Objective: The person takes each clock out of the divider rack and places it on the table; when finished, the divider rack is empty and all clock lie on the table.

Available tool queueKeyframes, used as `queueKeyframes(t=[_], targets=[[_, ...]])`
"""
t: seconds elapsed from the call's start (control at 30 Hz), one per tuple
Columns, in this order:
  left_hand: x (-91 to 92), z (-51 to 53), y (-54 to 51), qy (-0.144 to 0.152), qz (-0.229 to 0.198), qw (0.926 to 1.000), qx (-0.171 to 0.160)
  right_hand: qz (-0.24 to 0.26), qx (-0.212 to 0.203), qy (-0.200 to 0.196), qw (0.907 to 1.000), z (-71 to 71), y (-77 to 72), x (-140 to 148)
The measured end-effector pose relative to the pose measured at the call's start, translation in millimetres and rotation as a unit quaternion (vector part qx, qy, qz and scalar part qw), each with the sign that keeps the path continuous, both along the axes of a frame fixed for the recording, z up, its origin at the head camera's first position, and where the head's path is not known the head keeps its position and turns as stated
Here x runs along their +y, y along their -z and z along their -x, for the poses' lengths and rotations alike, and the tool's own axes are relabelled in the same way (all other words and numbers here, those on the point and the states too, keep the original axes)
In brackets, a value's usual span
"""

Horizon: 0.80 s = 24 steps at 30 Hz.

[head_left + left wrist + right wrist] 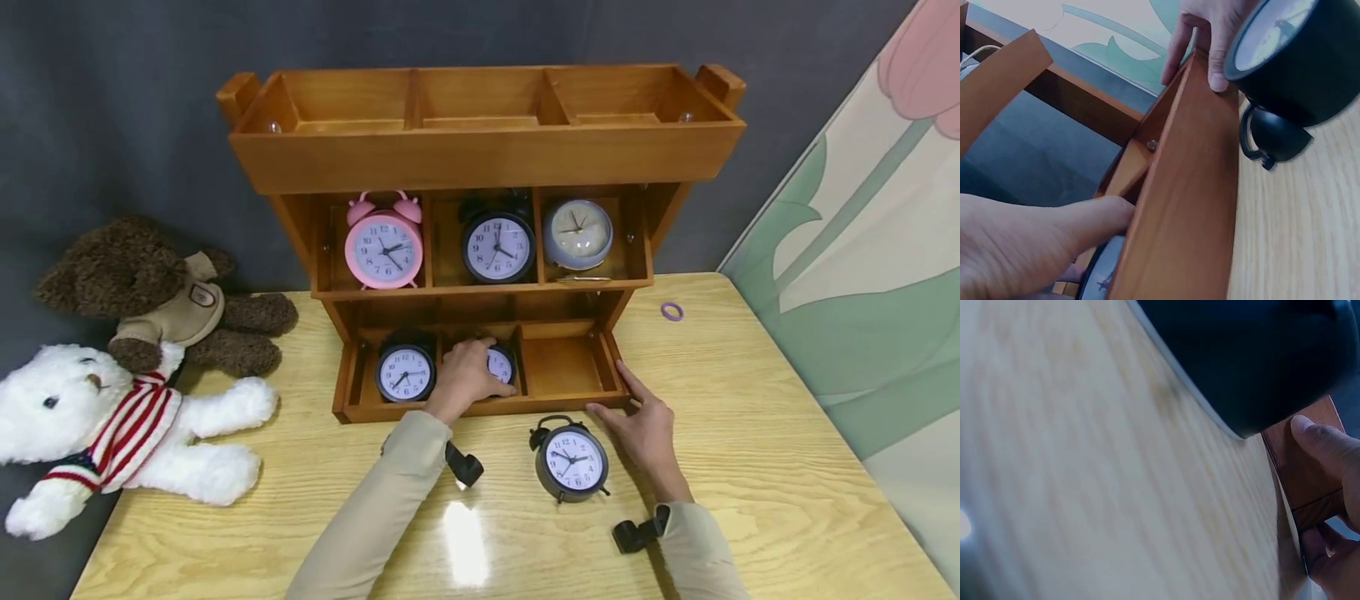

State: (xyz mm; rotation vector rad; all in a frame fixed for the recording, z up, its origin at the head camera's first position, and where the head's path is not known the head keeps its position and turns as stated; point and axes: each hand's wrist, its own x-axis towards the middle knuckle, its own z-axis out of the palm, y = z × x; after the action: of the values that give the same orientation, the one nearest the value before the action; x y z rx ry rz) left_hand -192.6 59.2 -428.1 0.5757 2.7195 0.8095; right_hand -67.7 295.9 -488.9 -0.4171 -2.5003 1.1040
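Note:
A three-tier wooden shelf [487, 158] stands on the table. My left hand [467, 373] grips a black alarm clock [501, 364] in the bottom tier's middle compartment, covering much of its dial. Around the bottom tier's front right corner, my right hand [643, 432] holds the wood, its thumb [1316, 439] on the front board and its fingers at the side. Another black twin-bell alarm clock [576, 460] is on the table in front of the shelf, between my forearms. In the bottom left compartment sits a black clock [405, 373]; the bottom right compartment [564, 362] holds nothing.
On the middle tier are a pink alarm clock [384, 250], a black one [498, 247] and a round grey-blue one [579, 233]. A brown teddy bear [180, 300] and a white one [135, 433] lie at left. A purple ring [672, 312] lies right of the shelf.

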Motion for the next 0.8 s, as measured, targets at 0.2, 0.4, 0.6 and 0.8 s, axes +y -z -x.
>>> queueKeyframes(t=[0.2,0.4,0.6,0.8], targets=[[-1.0,0.5,3.9,0.006,-0.010,0.9999,-0.001,0.003,0.009,0.002,1.0000,-0.2,1.3,0.9],[-4.2,1.4,4.8,-0.003,-0.015,0.9999,0.000,0.008,0.014,-0.006,0.9999,0.7,1.2,0.1],[-3.1,1.7,7.5,-0.009,-0.022,0.9997,0.011,0.003,0.012,-0.002,0.9999,0.7,0.4,0.1],[-0.6,1.2,11.7,-0.024,-0.021,0.9993,0.018,0.009,-0.002,0.003,1.0000,1.6,2.5,-0.5]])
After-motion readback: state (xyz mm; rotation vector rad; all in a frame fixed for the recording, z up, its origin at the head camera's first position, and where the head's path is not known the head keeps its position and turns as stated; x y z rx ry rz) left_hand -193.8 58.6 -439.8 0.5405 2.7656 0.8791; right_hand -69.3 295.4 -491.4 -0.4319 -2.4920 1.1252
